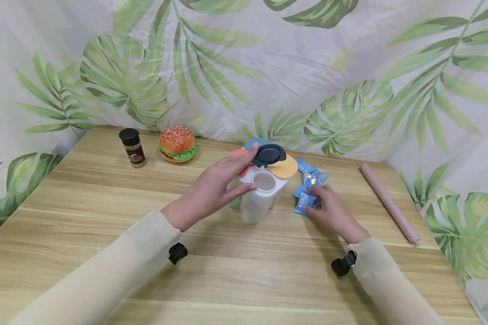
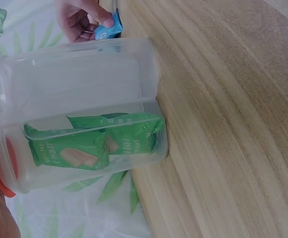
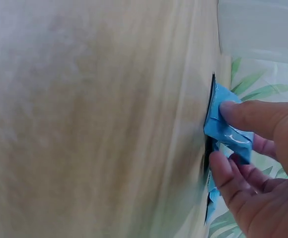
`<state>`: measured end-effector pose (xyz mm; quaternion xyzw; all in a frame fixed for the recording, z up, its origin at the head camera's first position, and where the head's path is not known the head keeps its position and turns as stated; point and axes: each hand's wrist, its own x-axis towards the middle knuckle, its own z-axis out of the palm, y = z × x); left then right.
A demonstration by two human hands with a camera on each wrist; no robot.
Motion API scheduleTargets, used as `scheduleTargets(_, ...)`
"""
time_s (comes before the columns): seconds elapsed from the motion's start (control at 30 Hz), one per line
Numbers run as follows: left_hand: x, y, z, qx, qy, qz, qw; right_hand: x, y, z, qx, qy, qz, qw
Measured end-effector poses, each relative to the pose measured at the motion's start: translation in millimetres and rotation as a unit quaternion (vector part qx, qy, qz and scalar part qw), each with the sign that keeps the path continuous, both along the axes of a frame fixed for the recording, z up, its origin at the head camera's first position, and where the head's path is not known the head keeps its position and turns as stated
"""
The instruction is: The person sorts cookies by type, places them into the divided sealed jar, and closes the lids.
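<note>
A clear plastic storage container (image 1: 255, 208) with colored flip lids stands mid-table; its dark lid (image 1: 269, 155) is raised over a round opening. My left hand (image 1: 215, 187) lies along its top, fingers extended beside the raised lid and thumb at the opening's rim. Through the wall in the left wrist view, green snack packets (image 2: 72, 151) show in one compartment, while the neighboring one looks empty. To the container's right, my right hand (image 1: 334, 211) pinches a small blue packet (image 3: 228, 126) between thumb and fingers. Several more blue packets (image 1: 306, 166) lie just behind it.
At the back left stand a black-capped spice jar (image 1: 134, 149) and a toy hamburger (image 1: 177, 143). A pink rod (image 1: 389, 205) lies along the right side. Leaf-printed cloth (image 1: 244, 67) hangs behind the wooden table (image 1: 227, 280).
</note>
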<state>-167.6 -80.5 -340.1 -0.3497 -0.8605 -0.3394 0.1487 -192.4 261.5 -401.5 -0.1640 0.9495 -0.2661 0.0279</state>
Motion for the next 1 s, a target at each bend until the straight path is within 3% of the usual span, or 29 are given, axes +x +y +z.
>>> scheduleTargets(0.2,-0.5,-0.2,-1.4,0.0,0.008,-0.001,1.0,0.9,0,-2.8,-0.03,0.037,0.014,0.9988)
scheduleTargets(0.5,-0.5,0.3,-3.0,-0.002,0.013,0.003,0.9999,4.0,6,-3.0,-0.032,0.027,0.015,0.999)
scheduleTargets(0.67,-0.6,0.1,-4.0,-0.004,0.012,0.005,0.9999,5.5,5,-0.9,-0.08,0.015,0.008,0.9966)
scheduleTargets(0.8,-0.4,0.0,-4.0,-0.004,0.011,0.004,0.9999,7.8,1,5.9,-0.162,0.018,-0.003,0.9867)
scheduleTargets(1.0,-0.6,-0.3,-4.6,-0.001,0.01,0.003,0.9999,14.6,-11,26.1,-0.29,0.068,-0.013,0.9545)
